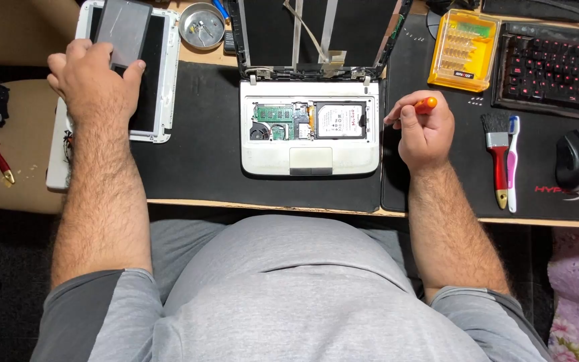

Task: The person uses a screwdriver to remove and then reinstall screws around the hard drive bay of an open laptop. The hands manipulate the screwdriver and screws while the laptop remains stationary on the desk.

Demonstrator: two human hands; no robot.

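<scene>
- Holding a flat grey panel (123, 30) at about ten o'clock, the left hand (95, 84) has its fingers spread across the lower edge, pressing it onto a white tray-like bezel (166, 80) beneath
- The right hand (425, 131), at three o'clock of the laptop, is closed around a small screwdriver with an orange handle (427, 104), whose tip is hidden inside the fist
- The hands are well apart, with the opened white laptop base (309, 127) between them, its memory stick and silver drive exposed
- The panel looks thin, stiff and smooth, likely light, slippery and easy to crack; its edges seem the safest hold
- At twelve o'clock sits a round metal dish (202, 26) with what look like screws, too small to be sure
- At one to two o'clock are a yellow bit case (464, 50), a keyboard (554, 70), a red-handled brush (498, 157) and a mouse (576, 161)
- The laptop's lid is cut off by the top edge
</scene>
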